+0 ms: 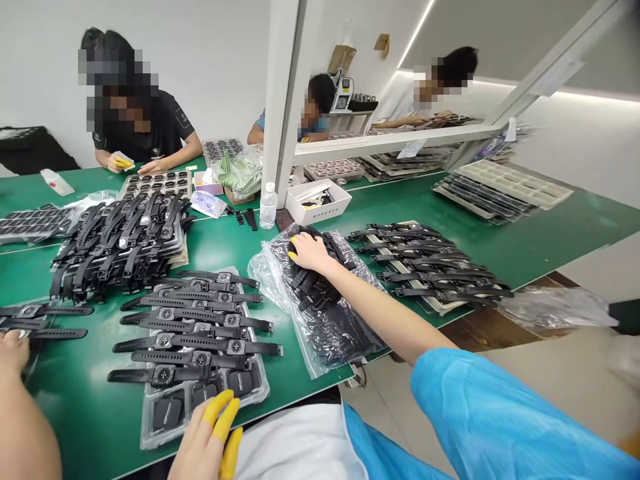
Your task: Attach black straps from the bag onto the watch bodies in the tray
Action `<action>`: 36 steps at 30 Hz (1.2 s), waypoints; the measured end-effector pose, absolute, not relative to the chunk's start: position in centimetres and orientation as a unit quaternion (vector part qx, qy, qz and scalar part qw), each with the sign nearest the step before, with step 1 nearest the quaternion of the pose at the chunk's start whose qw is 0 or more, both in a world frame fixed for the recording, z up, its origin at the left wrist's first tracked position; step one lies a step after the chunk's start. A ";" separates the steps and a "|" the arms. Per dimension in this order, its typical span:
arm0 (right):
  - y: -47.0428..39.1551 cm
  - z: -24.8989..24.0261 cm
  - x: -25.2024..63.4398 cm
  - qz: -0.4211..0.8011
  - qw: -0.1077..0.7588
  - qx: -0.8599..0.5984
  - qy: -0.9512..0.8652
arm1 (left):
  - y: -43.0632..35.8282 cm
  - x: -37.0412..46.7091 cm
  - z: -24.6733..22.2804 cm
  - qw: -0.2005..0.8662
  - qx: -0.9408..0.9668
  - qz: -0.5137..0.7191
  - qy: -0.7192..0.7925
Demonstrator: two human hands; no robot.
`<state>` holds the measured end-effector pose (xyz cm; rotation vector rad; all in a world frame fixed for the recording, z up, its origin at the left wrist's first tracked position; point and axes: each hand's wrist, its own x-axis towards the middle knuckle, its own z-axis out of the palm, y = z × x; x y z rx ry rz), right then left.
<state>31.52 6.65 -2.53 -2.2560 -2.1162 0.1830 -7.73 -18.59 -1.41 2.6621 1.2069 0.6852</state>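
My right hand, with a yellow finger cot, reaches out on a blue-sleeved arm into an open clear plastic bag full of black watch straps; its fingers curl over the straps at the top of the pile. My left hand, several fingers capped in yellow cots, hovers at the near table edge, holding nothing, just beside a clear tray. On that tray lie rows of black smartwatches with their straps attached.
A heap of strapped watches lies far left, another batch on a tray at right. Another person's hand touches watches at the left edge. A water bottle, a white box, stacked trays and seated co-workers fill the back.
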 end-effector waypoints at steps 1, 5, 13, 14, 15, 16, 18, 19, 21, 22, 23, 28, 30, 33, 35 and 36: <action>6.1 -2.6 32.1 0.056 0.021 -0.726 -0.685 | -18.3 -7.5 -2.2 0.056 0.886 0.227 0.400; 4.7 -2.8 33.4 0.053 0.018 -0.727 -0.684 | -17.5 -5.9 -4.8 -0.017 0.901 0.182 0.394; 4.7 -2.9 33.4 0.054 0.008 -0.722 -0.690 | -16.7 -2.0 -4.5 -0.097 0.874 0.081 0.470; 4.9 -3.0 33.1 0.053 0.007 -0.725 -0.686 | -16.6 -1.7 -4.3 -0.106 0.868 0.077 0.478; 5.0 -3.0 32.8 0.051 0.009 -0.729 -0.682 | -16.5 -1.3 -4.2 -0.112 0.865 0.073 0.484; 5.2 -3.1 32.4 0.050 0.012 -0.734 -0.678 | -16.4 -1.0 -4.1 -0.116 0.863 0.067 0.487; 5.5 -3.1 31.8 0.045 0.021 -0.739 -0.672 | -16.2 -0.7 -3.8 -0.114 0.865 0.051 0.486; 5.6 -3.1 31.5 0.044 0.026 -0.741 -0.670 | -16.1 -0.6 -3.7 -0.111 0.866 0.042 0.486; 5.6 -3.0 31.4 0.045 0.036 -0.744 -0.666 | -16.0 -0.9 -3.4 -0.107 0.870 0.033 0.480; 5.5 -3.0 31.5 0.048 0.039 -0.744 -0.665 | -16.1 -1.1 -3.3 -0.108 0.875 0.035 0.471; 5.4 -3.0 31.7 0.050 0.046 -0.744 -0.665 | -16.2 -1.4 -3.2 -0.109 0.879 0.041 0.462; 4.7 -3.7 33.8 0.041 0.221 -0.714 -0.663 | -17.1 -2.5 -2.7 -0.089 0.890 0.063 0.443; 4.5 -3.8 34.4 0.064 0.307 -0.693 -0.650 | -17.3 -2.6 -2.7 -0.080 0.893 0.062 0.438; 4.3 -3.3 34.3 0.102 0.411 -0.652 -0.628 | -17.1 -2.8 -2.8 -0.064 0.903 0.049 0.423; 4.3 -2.9 33.5 0.124 0.463 -0.627 -0.614 | -16.8 -3.2 -2.7 -0.033 0.913 0.037 0.406; 4.4 -2.7 32.9 0.138 0.484 -0.617 -0.605 | -16.5 -3.4 -2.6 -0.014 0.918 0.031 0.395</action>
